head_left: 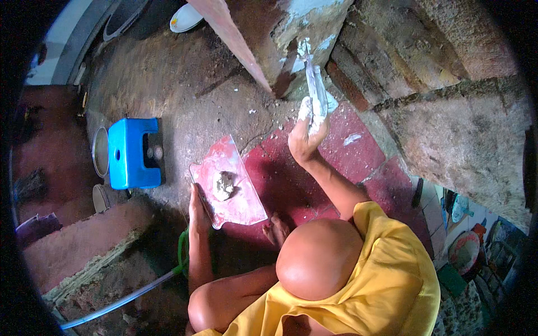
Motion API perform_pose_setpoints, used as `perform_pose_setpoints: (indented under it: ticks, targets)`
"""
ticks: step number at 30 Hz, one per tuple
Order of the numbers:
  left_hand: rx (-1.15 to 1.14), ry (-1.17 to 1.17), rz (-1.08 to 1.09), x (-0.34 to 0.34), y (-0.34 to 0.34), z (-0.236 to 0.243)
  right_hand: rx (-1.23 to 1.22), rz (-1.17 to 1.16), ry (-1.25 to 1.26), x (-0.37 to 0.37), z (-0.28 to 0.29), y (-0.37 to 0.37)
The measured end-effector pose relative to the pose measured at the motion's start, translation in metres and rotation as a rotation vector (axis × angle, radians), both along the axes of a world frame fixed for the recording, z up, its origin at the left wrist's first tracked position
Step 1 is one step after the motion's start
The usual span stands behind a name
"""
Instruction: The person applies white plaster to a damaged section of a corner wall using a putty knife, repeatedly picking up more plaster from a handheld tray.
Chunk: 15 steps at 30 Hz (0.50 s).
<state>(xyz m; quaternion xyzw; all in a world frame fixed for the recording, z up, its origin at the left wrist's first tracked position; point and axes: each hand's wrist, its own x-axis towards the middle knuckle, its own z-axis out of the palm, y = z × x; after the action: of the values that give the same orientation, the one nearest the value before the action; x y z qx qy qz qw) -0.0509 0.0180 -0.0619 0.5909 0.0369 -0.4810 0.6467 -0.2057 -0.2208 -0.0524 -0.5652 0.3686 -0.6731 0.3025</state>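
1. Blue stool (130, 158) stands on the floor at left, apart from both hands.
2. Left hand (196, 210) grasps the left edge of the pink, white-smeared board (245, 208), presumably leaving its face free.
3. Pale lump (223, 186) sits mid-board; the board appears held roughly flat so it stays put.
4. Right hand (306, 143), white-coated, is clenched around a smeared flat tool (315, 92), extended forward, apparently so its tip reaches the patchy wall corner (288, 39).

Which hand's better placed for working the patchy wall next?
Probably the right hand: it grips the white-smeared tool, whose tip is at the wall. The left hand holds the board bearing the lump.
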Motion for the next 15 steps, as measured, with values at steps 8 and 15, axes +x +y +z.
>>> perform_pose_setpoints:
  ticks: [8, 15]
  targets:
    - [0.029, -0.009, -0.015, 0.001, -0.001, 0.005, 0.013, -0.057, 0.074, -0.009, -0.006, -0.003]
    - [0.0, 0.032, -0.026, -0.002, -0.002, 0.01, 0.206, 0.121, -0.109, -0.003, -0.021, 0.003]
